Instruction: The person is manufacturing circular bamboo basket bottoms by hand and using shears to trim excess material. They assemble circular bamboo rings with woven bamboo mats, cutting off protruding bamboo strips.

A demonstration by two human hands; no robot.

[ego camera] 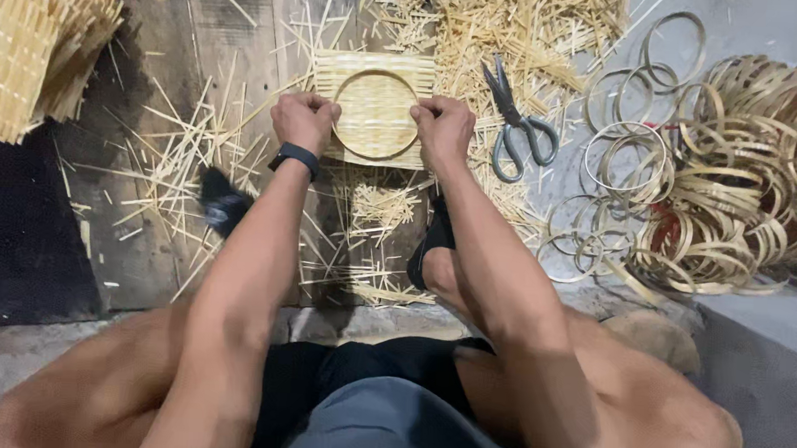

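- Left hand (303, 121) and right hand (442, 127): each grip pinches the bamboo ring (375, 115) on the woven bamboo mat (376, 71) (floor-level, amid splints).
- Scissors (515, 122) lie just right.

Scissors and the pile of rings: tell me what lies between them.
In the head view, a few loose bamboo rings lie on grey floor between the scissors and ring pile.
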